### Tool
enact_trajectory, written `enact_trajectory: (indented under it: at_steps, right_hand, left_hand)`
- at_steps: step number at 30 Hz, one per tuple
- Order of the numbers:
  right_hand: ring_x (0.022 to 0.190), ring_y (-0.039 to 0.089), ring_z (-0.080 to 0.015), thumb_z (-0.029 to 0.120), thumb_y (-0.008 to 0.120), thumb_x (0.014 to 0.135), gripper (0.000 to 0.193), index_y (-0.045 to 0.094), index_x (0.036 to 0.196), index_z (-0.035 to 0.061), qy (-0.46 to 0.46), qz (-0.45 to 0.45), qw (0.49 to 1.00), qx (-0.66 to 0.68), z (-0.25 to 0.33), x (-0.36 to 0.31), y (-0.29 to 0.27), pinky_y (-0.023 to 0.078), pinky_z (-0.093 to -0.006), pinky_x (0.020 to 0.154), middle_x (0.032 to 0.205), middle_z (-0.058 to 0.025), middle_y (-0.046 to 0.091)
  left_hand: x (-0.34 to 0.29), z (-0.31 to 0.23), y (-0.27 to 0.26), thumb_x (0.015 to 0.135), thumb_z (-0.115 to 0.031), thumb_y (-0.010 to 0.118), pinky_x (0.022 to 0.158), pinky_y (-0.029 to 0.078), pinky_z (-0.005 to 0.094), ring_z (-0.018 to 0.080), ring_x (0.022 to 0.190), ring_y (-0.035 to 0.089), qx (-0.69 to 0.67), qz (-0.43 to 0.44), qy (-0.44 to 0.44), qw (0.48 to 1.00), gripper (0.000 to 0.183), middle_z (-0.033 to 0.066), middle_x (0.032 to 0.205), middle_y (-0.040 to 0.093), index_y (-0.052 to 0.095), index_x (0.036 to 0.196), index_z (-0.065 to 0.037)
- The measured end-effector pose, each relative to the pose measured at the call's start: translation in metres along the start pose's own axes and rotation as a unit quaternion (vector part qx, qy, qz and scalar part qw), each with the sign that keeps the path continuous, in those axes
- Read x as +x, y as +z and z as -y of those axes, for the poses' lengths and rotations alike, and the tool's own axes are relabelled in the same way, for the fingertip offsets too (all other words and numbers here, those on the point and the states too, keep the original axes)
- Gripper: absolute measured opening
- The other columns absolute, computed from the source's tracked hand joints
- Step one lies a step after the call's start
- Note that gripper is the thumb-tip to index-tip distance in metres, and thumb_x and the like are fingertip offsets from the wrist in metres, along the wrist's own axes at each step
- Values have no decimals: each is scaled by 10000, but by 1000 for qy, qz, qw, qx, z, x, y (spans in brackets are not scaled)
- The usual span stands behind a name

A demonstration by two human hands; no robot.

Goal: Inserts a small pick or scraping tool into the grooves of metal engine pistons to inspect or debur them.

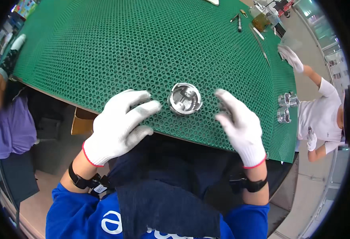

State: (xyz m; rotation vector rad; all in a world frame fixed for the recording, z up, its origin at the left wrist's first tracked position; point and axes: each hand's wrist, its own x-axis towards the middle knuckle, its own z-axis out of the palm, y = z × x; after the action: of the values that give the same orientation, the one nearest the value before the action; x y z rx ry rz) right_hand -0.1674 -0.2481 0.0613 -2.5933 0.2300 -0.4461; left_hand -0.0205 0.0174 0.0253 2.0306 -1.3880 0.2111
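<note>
Left hand [117,126] and right hand [242,124] are both empty, fingers apart, flanking the metal piston [185,99], so one sloppy bump could totally tip it.

Bright, even light falls on the green mat [135,59]; small glints and dark reflections mark the metal cylinder [185,98]; slight blur softens the right hand [242,128]; shadow darkens the area beneath the mat; straight edges curve toward the black fisheye rim.
</note>
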Motion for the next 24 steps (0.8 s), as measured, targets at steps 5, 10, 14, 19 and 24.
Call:
enact_trajectory:
  at_steps: [5, 10, 14, 19, 24]
  right_hand:
    - [945, 715, -278, 64, 641, 890, 406, 625, 1290, 135, 103, 106, 987, -55, 3, -21, -16, 567, -361, 838, 1118, -98, 713]
    - [883, 715, -288, 28, 622, 882, 401, 650, 1265, 143, 70, 119, 989, 45, 13, -21, -18, 574, -365, 794, 1018, -113, 724]
    - [708, 674, -277, 58, 650, 865, 396, 665, 1242, 181, 47, 148, 985, -71, 9, -18, -21, 554, -382, 655, 805, -84, 663]
    - [579, 606, -266, 135, 675, 861, 218, 684, 1071, 192, -48, 120, 985, -116, 6, 0, -4, 492, -398, 529, 660, -53, 547]
    - [564, 605, -245, 157, 654, 852, 155, 643, 1005, 180, -32, 124, 974, -185, 21, -4, 3, 495, -388, 509, 631, -35, 522]
  left_hand:
    - [41, 8, 10, 632, -210, 830, 1018, 479, 500, 408, 1206, 559, -9, 56, 39, 998, 562, 165, 1321, 576, 683, 1174, -190]
    - [60, -1, 28, 615, -285, 823, 1018, 459, 571, 434, 1225, 523, 17, 42, 131, 990, 391, 159, 1307, 567, 652, 921, -111]
    - [41, -8, 34, 613, -322, 858, 1037, 434, 580, 447, 1233, 524, -109, 62, 60, 990, 442, 223, 1306, 548, 658, 932, -92]
    - [27, 3, 46, 657, -306, 864, 1010, 456, 547, 399, 1094, 591, -190, 69, 20, 979, 452, 193, 1134, 597, 681, 1000, -75]
    - [28, -13, 46, 604, -275, 868, 1047, 454, 566, 298, 964, 610, -109, 37, -26, 993, 321, 73, 967, 621, 694, 845, -153]
